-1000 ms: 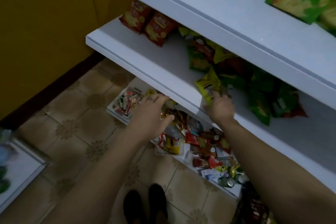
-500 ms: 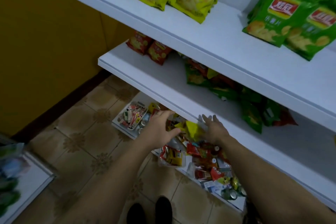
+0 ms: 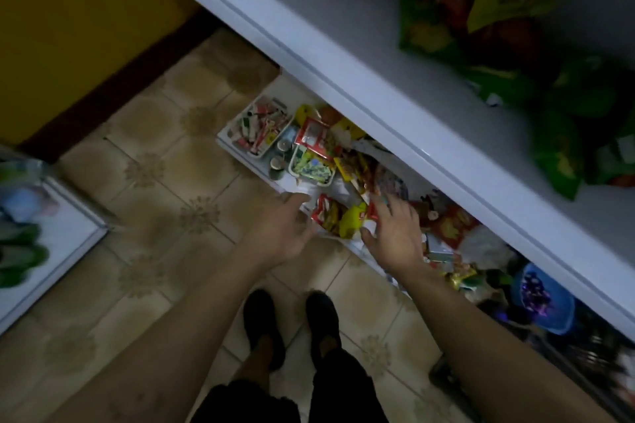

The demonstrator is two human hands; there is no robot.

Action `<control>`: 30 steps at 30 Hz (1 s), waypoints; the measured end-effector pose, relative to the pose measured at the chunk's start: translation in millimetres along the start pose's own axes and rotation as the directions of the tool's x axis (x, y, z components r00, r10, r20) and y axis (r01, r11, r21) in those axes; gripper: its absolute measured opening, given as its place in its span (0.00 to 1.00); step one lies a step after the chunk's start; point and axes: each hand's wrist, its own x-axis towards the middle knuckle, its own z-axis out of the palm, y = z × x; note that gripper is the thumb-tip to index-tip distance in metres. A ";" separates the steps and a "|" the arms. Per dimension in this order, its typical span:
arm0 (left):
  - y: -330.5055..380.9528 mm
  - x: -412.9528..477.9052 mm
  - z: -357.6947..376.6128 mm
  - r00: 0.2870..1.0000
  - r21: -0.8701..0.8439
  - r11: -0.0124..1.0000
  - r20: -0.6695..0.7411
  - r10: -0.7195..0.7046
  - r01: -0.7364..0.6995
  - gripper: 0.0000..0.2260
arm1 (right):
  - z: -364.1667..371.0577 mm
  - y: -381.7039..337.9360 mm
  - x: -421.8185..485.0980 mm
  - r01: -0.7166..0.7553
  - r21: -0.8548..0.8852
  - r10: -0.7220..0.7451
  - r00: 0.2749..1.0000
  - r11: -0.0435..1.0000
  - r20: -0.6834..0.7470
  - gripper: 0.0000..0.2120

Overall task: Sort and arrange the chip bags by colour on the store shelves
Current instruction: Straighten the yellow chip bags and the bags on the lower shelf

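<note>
Both hands spread, empty: left hand (image 3: 280,233), right hand (image 3: 395,239) flanking yellow chip bag (image 3: 350,220)

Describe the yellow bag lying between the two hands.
The yellow bag is small, glossy and crumpled, seemingly plastic film, with a red patch at its right edge. It lies among other packets on the lowest shelf. The right hand, fingers spread, sits just beside it; contact is unclear. The left hand is apart from it.
</note>
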 end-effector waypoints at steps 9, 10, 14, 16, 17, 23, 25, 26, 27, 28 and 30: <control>-36.2 48.8 105.0 0.991 0.014 0.991 0.009 -0.136 0.136 0.27 | 106.2 49.8 23.7 -0.264 0.218 0.127 0.860 0.939 0.495 0.31; -40.1 59.1 117.3 0.990 0.031 0.989 0.017 -0.143 0.142 0.28 | 119.4 55.0 30.8 -0.229 0.176 0.109 0.851 0.957 0.514 0.32; -63.5 102.0 161.4 0.992 0.084 0.989 0.001 -0.126 0.125 0.27 | 168.9 78.0 66.4 -0.025 0.017 0.013 0.858 1.000 0.514 0.32; -78.1 120.9 181.1 0.991 0.093 0.987 0.000 -0.131 0.131 0.26 | 190.1 88.1 84.0 0.054 -0.032 -0.033 0.886 0.998 0.462 0.33; -85.1 128.9 190.7 0.992 0.096 0.987 0.001 -0.128 0.127 0.25 | 199.9 92.4 92.5 0.092 -0.047 -0.063 0.897 0.995 0.437 0.33; -108.8 149.5 235.0 0.988 0.027 0.988 -0.010 -0.152 0.153 0.28 | 251.6 103.4 126.0 0.201 -0.136 -0.134 0.911 0.970 0.390 0.33; -112.5 147.1 241.8 0.986 0.000 0.986 -0.002 -0.167 0.167 0.28 | 261.4 104.7 130.4 0.191 -0.185 -0.103 0.910 0.964 0.401 0.26; -113.9 144.9 242.8 0.984 -0.007 0.984 0.006 -0.180 0.180 0.28 | 263.2 104.7 131.8 0.206 -0.212 -0.113 0.917 0.955 0.382 0.21; -115.4 142.5 242.8 0.981 -0.006 0.981 0.011 -0.192 0.193 0.28 | 262.5 104.7 132.3 0.219 -0.228 -0.129 0.926 0.949 0.354 0.15; -116.7 140.1 241.6 0.979 -0.004 0.979 0.013 -0.203 0.203 0.27 | 259.6 104.4 132.0 0.218 -0.215 -0.136 0.931 0.952 0.340 0.12; -115.5 133.4 234.8 0.975 -0.008 0.975 0.011 -0.221 0.221 0.26 | 248.8 104.2 129.8 0.207 -0.141 -0.144 0.920 0.968 0.364 0.10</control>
